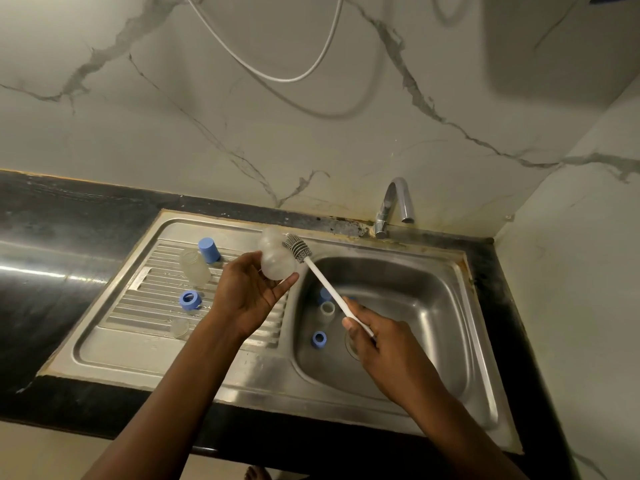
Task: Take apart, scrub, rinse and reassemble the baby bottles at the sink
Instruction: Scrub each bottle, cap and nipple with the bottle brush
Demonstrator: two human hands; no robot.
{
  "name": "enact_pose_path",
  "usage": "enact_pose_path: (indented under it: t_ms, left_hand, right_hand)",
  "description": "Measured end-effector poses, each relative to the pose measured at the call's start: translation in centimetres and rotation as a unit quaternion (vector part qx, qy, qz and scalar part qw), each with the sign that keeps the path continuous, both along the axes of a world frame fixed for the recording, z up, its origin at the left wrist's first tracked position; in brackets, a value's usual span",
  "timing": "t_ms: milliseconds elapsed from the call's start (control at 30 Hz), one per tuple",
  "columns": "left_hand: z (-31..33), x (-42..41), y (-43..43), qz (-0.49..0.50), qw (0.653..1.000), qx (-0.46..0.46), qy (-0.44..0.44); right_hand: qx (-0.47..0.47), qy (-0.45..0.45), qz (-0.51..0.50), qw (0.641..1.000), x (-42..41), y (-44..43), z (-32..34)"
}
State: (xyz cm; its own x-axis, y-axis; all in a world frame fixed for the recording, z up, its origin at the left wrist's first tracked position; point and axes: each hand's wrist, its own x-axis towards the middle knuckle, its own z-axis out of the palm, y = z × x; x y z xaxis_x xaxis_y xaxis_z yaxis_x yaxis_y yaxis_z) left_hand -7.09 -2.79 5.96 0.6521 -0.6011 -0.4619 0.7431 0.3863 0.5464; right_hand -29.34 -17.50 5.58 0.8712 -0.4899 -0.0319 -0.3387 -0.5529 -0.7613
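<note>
Holding the clear bottle (275,261) in the left hand (252,292), fingers curled round its lower part, just left of frame centre, over the edge between draining board (138,341) and sink basin (433,289). Gripping the white brush (322,282) by the handle end in the right hand (377,344), fingers closed on it, bristle head against the bottle's outer side, not inside. Can't tell which way the mouth faces. Judged risks: could lose the bottle from a light, likely wet hold if shoving the brush sideways; would drop into the basin onto the blue ring (319,338) and clear piece (327,309) lying there. Could flick spray on pulling the bristles free. Could knock the blue cap (209,250), second clear bottle (194,268) or other blue ring (190,300) on the board, all near the left hand. Could mix up loose parts at reassembly. Seeing no water from the tap (394,206), so rinse probably not yet done.
</note>
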Motion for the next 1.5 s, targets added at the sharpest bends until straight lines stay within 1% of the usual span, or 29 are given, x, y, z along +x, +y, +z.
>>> enact_pose_path:
  t_ms: [133, 200, 433, 633, 700, 800, 967, 1033, 1233, 1333, 1500]
  left_hand:
    - [-0.4, 0.5, 0.2, 0.018, 1.0, 0.016, 0.009]
    - [-0.5, 0.4, 0.3, 0.006, 1.0, 0.015, 0.013]
    - [-0.6, -1.1, -0.5, -0.014, 0.997, 0.061, -0.047]
    - [-0.2, -1.1, -0.7, -0.019, 1.0, -0.001, -0.021]
    - [0.0, -0.7, -0.7, 0.002, 1.0, -0.016, -0.006]
    - [0.4, 0.2, -0.6, 0.035, 0.999, -0.024, 0.004]
    - [0.7, 1.1, -0.3, 0.056, 0.997, -0.03, 0.037]
    - [0.7, 1.0, -0.2, 0.052, 0.997, -0.039, 0.047]
    - [0.1, -0.2, -0.2, -0.002, 0.995, -0.087, 0.051]
    - [0.2, -0.2, 0.2, -0.021, 0.996, -0.086, 0.031]
    - [1.0, 0.9, 1.7, -0.033, 0.997, -0.035, -0.056]
  right_hand:
    - [-0.003, 0.01, 0.004, 1.0, 0.2, 0.2, -0.2]
    - [-0.009, 0.01, 0.008, 1.0, 0.2, 0.4, -0.4]
    - [-0.011, 0.012, -0.005, 1.0, 1.7, 0.2, 0.2]
    - [0.014, -0.003, 0.003, 1.0, 2.6, 0.0, 1.1]
    - [0.022, -0.005, 0.008, 1.0, 2.5, 0.0, 1.2]
    - [0.027, -0.002, 0.014, 1.0, 1.9, 0.3, 0.9]
    - [0.019, -0.009, 0.015, 1.0, 0.7, 0.9, 0.0]
    - [0.017, -0.012, 0.013, 1.0, 0.5, 1.0, -0.1]
    - [0.033, -0.014, -0.001, 0.999, 1.5, 0.8, 0.2]
    - [0.029, -0.023, -0.002, 0.999, 2.0, 0.4, 0.7]
    - [-0.021, -0.016, 0.014, 1.0, 1.8, -1.5, 1.1]
